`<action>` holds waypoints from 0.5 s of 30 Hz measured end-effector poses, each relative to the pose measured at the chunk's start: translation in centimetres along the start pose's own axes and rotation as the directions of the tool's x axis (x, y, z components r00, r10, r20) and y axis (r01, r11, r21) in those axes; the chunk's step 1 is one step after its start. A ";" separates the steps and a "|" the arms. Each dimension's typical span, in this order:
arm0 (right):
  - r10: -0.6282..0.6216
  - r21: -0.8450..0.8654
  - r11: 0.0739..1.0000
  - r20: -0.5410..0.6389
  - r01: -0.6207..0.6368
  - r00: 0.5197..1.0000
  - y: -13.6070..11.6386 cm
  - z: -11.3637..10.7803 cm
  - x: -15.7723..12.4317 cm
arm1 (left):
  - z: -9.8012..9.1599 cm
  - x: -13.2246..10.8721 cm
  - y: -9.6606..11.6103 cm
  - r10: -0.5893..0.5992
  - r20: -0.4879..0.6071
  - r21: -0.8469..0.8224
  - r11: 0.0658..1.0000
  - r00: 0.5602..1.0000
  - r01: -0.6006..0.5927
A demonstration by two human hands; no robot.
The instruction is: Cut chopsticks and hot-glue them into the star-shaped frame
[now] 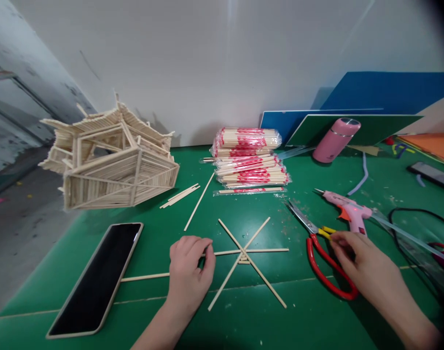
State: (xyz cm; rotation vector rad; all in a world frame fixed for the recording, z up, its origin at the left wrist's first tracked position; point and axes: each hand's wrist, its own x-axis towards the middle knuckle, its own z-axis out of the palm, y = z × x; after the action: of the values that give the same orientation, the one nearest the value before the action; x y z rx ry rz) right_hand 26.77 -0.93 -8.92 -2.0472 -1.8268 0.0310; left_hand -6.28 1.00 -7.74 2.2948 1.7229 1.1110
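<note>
My left hand is closed, thumb and fingertips at the left end of a thin wooden stick. This stick crosses two others at one point on the green table, forming a six-armed star. Short stick pieces lie just below the crossing. Another stick runs from the phone to under my left hand. My right hand is pinched at the yellow part of red-handled scissors, whose blades point away to the upper left. A pink glue gun lies just beyond that hand.
A stick-built model house stands at back left, a phone in front. Loose sticks and wrapped chopstick bundles lie toward the wall. A pink flask leans against boards. A cable curls at right.
</note>
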 end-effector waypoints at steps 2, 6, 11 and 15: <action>0.028 0.055 0.998 -0.059 -0.025 0.998 -1.1 -0.6 -0.1 | 0.0 0.1 -0.1 -0.001 -0.007 -0.010 1.000 1.000 0.000; -0.101 0.276 0.954 -0.088 0.121 0.991 -4.7 -0.9 -0.2 | -0.1 0.1 0.2 0.004 -0.011 -0.051 0.999 1.000 -0.004; -0.522 0.344 0.829 0.194 0.441 0.831 -9.3 -0.2 0.3 | -0.1 0.0 2.0 0.098 0.133 -0.091 0.992 0.986 -0.086; -0.526 0.222 0.850 0.298 0.478 0.797 -10.6 0.4 0.4 | 0.0 -0.5 3.1 0.126 0.297 0.014 0.991 0.946 -0.136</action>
State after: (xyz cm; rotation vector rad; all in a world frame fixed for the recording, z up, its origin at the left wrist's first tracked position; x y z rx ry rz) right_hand 16.60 0.36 -5.99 -1.4658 -2.4645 0.3830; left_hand -3.78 -0.55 -6.59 2.4754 1.5079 0.7094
